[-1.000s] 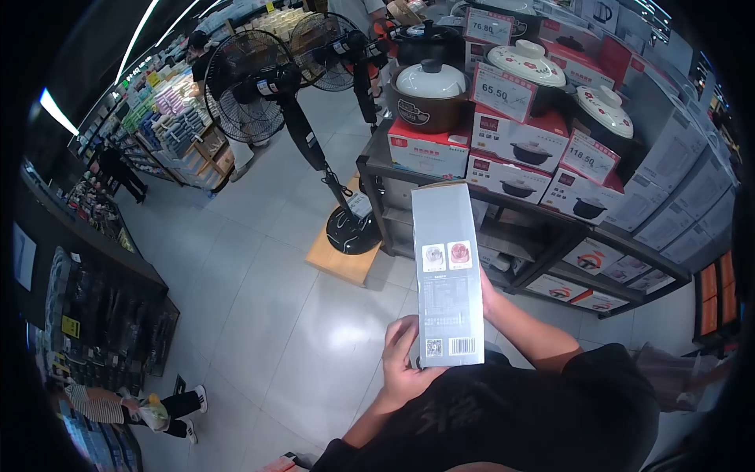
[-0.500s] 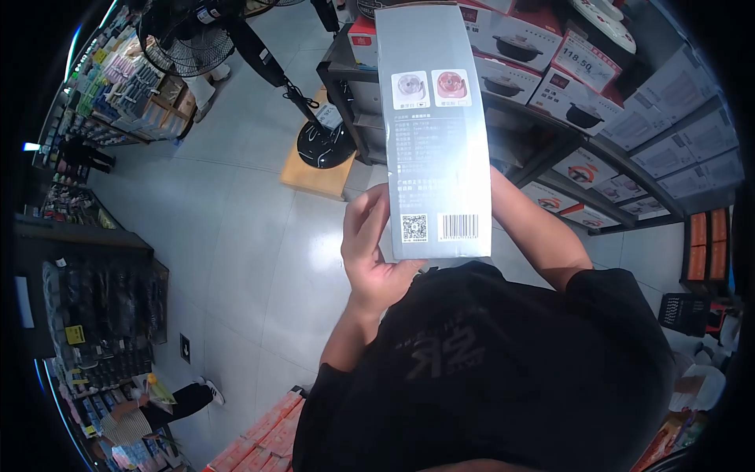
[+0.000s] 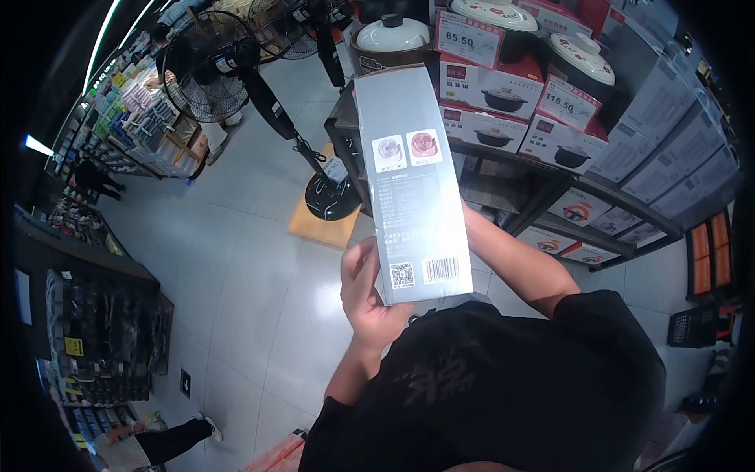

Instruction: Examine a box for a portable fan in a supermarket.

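I hold a tall grey product box (image 3: pixel 409 181) upright in front of me with both hands. Its near face shows two small product pictures, printed text, a QR code and a barcode. My left hand (image 3: pixel 363 293) grips the box's lower left edge, fingers curled along its side. My right hand (image 3: pixel 469 224) sits behind the box's right edge and is mostly hidden; only the wrist and forearm show.
A dark metal shelf rack (image 3: pixel 550 197) ahead holds boxed cooking pots, ceramic pots and price cards (image 3: pixel 469 39). Standing fans (image 3: pixel 228 71) on a wooden platform (image 3: pixel 322 228) stand to the left. Other people stand at far left (image 3: pixel 94 179) and at the bottom left (image 3: pixel 149 444).
The box has moved lower and tilted slightly left compared with half a second ago. The view has lifted, bringing the pots and fans back into sight. Both hands keep their hold.
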A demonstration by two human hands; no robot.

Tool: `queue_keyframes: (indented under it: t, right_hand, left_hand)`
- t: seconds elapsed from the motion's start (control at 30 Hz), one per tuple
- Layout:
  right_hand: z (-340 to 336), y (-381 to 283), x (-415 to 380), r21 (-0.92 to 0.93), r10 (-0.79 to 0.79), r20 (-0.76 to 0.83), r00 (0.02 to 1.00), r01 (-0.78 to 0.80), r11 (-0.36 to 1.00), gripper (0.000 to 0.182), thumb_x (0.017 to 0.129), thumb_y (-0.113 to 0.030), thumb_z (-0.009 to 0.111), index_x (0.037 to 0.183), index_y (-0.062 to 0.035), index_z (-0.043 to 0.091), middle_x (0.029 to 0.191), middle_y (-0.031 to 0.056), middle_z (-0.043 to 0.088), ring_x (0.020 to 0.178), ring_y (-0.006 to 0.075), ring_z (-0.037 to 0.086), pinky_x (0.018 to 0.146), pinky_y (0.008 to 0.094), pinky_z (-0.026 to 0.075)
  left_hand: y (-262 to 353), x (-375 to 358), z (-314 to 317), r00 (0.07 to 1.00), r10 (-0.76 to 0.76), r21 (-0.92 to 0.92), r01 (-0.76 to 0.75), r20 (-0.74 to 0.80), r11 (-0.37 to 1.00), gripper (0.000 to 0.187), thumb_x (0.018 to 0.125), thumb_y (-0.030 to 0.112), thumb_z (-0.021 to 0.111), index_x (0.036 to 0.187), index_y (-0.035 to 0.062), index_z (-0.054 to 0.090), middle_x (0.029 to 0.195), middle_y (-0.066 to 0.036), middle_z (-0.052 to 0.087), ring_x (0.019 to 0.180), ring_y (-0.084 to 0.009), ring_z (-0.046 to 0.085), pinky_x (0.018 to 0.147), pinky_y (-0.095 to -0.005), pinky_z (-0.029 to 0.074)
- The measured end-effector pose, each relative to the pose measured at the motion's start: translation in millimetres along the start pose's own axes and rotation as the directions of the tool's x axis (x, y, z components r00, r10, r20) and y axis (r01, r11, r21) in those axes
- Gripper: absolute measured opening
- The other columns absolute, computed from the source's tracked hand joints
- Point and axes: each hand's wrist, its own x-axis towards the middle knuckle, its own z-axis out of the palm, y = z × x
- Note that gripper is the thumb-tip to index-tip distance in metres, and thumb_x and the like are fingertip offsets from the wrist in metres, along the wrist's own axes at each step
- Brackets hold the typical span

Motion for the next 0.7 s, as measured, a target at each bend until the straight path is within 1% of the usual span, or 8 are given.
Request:
queue_keyframes:
  t: [0.13,0.17,0.2,0.4,0.5,0.53,0.6,0.7]
  right_hand:
    - [-7,-1,8,-0.018,-0.014,-0.014,1.0,0.014,1.0,0.084,0.085,-0.073,0.028,0.139,-0.0101,0.036,0.13,0.0169,0.048,0.116,0.0256,0.053,0.09,0.04,0.051]
    - [-28,4,23,0.092,0.007,0.094,0.996,-0.016,0.996,0.084,0.085,-0.073,0.028,0.139,-0.0101,0.036,0.13,0.0167,0.048,0.116,0.0256,0.053,0.09,0.0399,0.05]
    - [-30,4,27,0.197,0.017,0.204,0.979,-0.058,0.979,0.083,0.085,-0.073,0.028,0.139,-0.0102,0.036,0.13,0.0165,0.048,0.116,0.0255,0.053,0.09,0.0398,0.05]
    - [-30,1,26,0.106,-0.019,0.154,0.988,0.003,0.994,0.082,0.086,-0.072,0.029,0.139,-0.0103,0.035,0.13,0.0172,0.048,0.117,0.026,0.052,0.091,0.0405,0.05]
    - [-38,1,25,0.164,0.006,0.216,0.976,-0.042,0.986,0.082,0.086,-0.071,0.029,0.14,-0.0098,0.035,0.131,0.0179,0.047,0.118,0.0265,0.052,0.092,0.0408,0.049]
    - [-26,-2,18,0.163,0.003,0.217,0.976,-0.039,0.986,0.082,0.086,-0.071,0.029,0.14,-0.0098,0.035,0.131,0.0179,0.047,0.118,0.0265,0.052,0.092,0.0408,0.049]
    - [-7,-10,2,0.038,-0.009,0.02,1.0,0.009,0.999,0.082,0.086,-0.071,0.029,0.14,-0.0093,0.034,0.132,0.0182,0.046,0.118,0.0269,0.051,0.093,0.0409,0.049]
    - [-8,-11,0,0.025,-0.017,0.005,1.0,0.017,1.0,0.083,0.086,-0.072,0.029,0.14,-0.009,0.035,0.132,0.0179,0.046,0.118,0.0265,0.051,0.093,0.0403,0.049]
  left_hand:
    - [4,2,0,1.0,0.013,0.038,-0.013,0.006,0.999,0.069,0.07,0.017,0.079,0.126,-0.0077,0.047,0.12,-0.018,0.046,0.108,-0.0249,0.052,0.086,-0.0324,0.046]
    - [5,2,0,1.0,0.015,0.031,-0.015,0.006,0.999,0.069,0.07,0.015,0.079,0.126,-0.0076,0.047,0.12,-0.018,0.046,0.108,-0.0248,0.052,0.086,-0.0323,0.046]
    - [6,2,0,1.0,0.016,0.025,-0.016,0.007,1.0,0.068,0.07,0.014,0.079,0.126,-0.0075,0.047,0.12,-0.018,0.046,0.108,-0.0248,0.052,0.086,-0.0323,0.046]
    - [7,1,1,1.0,0.0,0.059,0.0,0.012,0.998,0.067,0.068,0.009,0.079,0.126,-0.0065,0.048,0.12,-0.018,0.046,0.108,-0.0252,0.052,0.086,-0.032,0.046]
    - [8,2,3,0.999,0.032,0.076,-0.033,0.018,0.997,0.067,0.068,0.008,0.079,0.126,-0.0063,0.048,0.12,-0.018,0.046,0.107,-0.0255,0.052,0.086,-0.0325,0.046]
    - [7,3,4,0.999,0.035,0.075,-0.036,0.019,0.996,0.067,0.068,0.008,0.079,0.126,-0.0063,0.048,0.12,-0.018,0.046,0.107,-0.0255,0.052,0.086,-0.0325,0.046]
    - [5,3,5,0.999,0.042,0.085,-0.044,0.023,0.995,0.066,0.068,0.009,0.079,0.125,-0.0063,0.049,0.119,-0.019,0.047,0.107,-0.0259,0.052,0.085,-0.0332,0.046]
    - [3,2,10,0.999,0.032,0.015,-0.032,-0.02,0.999,0.065,0.069,0.011,0.079,0.124,-0.0063,0.049,0.119,-0.019,0.047,0.107,-0.0259,0.052,0.085,-0.0336,0.046]
